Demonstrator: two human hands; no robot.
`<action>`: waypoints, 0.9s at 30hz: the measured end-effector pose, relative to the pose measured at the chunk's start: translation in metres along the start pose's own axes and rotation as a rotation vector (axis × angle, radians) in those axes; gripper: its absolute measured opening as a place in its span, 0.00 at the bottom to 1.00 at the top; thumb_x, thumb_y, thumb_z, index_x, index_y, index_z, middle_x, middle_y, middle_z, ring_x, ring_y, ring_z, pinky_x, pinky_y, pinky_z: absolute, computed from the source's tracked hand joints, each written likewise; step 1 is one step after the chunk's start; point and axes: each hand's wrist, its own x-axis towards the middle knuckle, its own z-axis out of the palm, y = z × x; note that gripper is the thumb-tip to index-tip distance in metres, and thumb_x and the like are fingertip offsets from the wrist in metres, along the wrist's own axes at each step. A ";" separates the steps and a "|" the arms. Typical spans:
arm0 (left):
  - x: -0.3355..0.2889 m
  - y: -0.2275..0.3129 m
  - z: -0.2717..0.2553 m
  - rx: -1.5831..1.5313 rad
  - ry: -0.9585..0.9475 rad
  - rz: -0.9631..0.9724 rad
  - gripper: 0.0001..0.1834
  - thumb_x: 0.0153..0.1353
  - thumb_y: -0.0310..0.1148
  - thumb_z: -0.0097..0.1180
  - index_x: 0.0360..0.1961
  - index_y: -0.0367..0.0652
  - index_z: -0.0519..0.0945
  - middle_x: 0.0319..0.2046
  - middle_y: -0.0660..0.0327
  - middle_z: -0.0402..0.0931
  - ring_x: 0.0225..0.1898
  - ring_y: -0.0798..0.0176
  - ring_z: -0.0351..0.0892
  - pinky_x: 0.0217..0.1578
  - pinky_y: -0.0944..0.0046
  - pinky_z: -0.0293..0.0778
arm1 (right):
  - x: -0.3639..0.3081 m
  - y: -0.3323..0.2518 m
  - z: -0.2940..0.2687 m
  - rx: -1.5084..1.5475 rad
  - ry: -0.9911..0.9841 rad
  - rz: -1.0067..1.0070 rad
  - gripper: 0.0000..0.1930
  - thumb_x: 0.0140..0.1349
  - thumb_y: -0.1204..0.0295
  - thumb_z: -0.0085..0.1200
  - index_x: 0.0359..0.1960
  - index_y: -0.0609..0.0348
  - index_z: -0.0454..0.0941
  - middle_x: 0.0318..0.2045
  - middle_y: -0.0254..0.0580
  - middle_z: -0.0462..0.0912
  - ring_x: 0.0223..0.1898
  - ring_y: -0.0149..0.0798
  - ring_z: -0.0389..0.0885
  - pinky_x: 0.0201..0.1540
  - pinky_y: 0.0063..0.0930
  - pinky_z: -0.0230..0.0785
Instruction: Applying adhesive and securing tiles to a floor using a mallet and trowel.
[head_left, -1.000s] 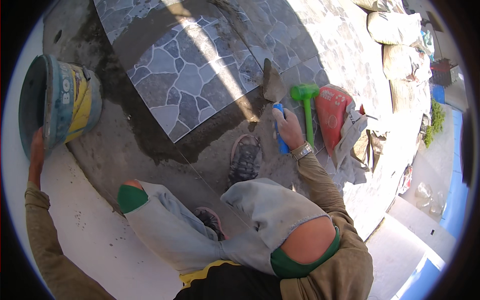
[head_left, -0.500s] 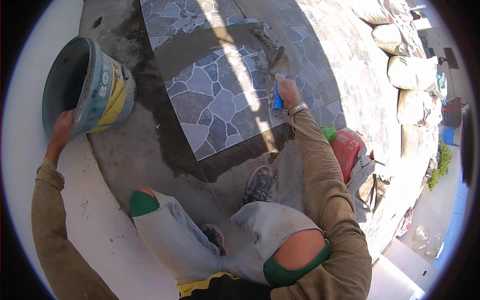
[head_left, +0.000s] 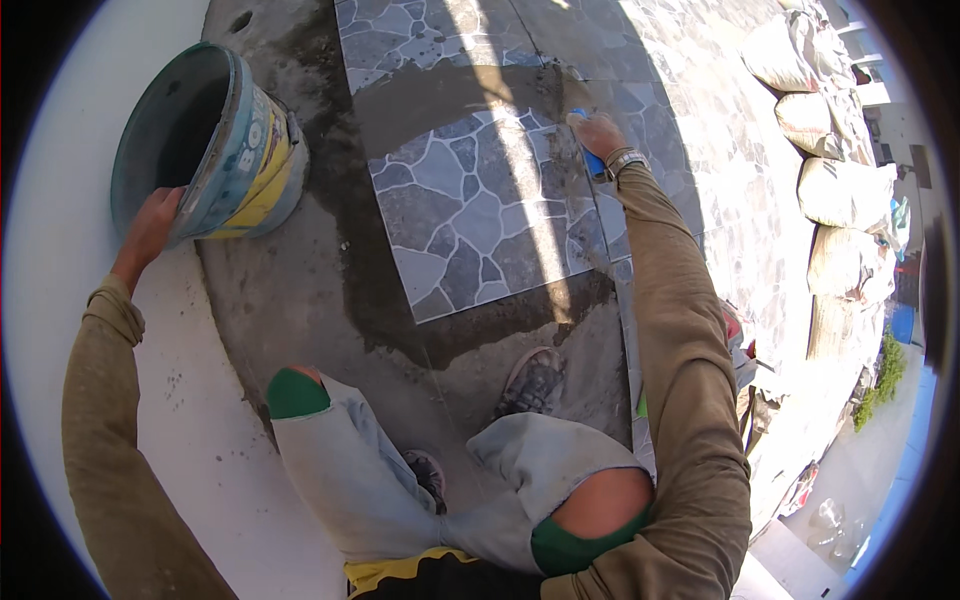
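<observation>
Our left hand grips the rim of the tilted grey plastic bucket. Our right hand closes around a blue-handled tool, just above the stone-patterned grey tile on wet mortar.

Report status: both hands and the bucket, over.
Left hand gripping rim of tilted bucket. Right hand closed on blue-handled tool over stone-pattern tile. Wet mortar around tile; nothing between hands.

Harsh sunlight fell from the upper right, glaring off the pale floor; the person's shadow darkened the tiles, and fisheye edges bent black.
</observation>
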 end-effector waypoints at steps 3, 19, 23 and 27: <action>-0.023 -0.002 -0.001 -0.054 -0.031 -0.079 0.19 0.69 0.28 0.44 0.57 0.32 0.75 0.52 0.40 0.76 0.54 0.41 0.76 0.56 0.52 0.71 | -0.001 -0.035 -0.020 0.187 -0.116 0.111 0.31 0.61 0.46 0.47 0.50 0.63 0.82 0.52 0.72 0.79 0.57 0.66 0.78 0.60 0.48 0.69; -0.009 0.021 -0.013 -0.132 -0.058 -0.184 0.25 0.73 0.39 0.36 0.58 0.33 0.76 0.55 0.39 0.76 0.57 0.39 0.73 0.60 0.52 0.67 | -0.021 -0.048 -0.047 0.106 0.066 0.190 0.32 0.62 0.47 0.47 0.45 0.69 0.83 0.48 0.68 0.82 0.55 0.65 0.79 0.59 0.49 0.69; -0.008 0.028 -0.018 -0.093 -0.075 -0.144 0.23 0.73 0.37 0.37 0.58 0.34 0.76 0.55 0.39 0.75 0.57 0.39 0.74 0.59 0.52 0.68 | -0.037 -0.068 -0.049 0.087 0.044 0.059 0.32 0.63 0.46 0.46 0.45 0.69 0.83 0.47 0.69 0.82 0.54 0.63 0.80 0.58 0.49 0.70; -0.010 0.024 -0.013 -0.050 -0.056 -0.122 0.22 0.73 0.35 0.37 0.57 0.35 0.77 0.54 0.39 0.76 0.56 0.39 0.74 0.58 0.52 0.69 | -0.046 -0.044 -0.042 0.301 -0.160 0.110 0.28 0.64 0.50 0.48 0.46 0.68 0.82 0.40 0.71 0.83 0.46 0.64 0.84 0.53 0.54 0.72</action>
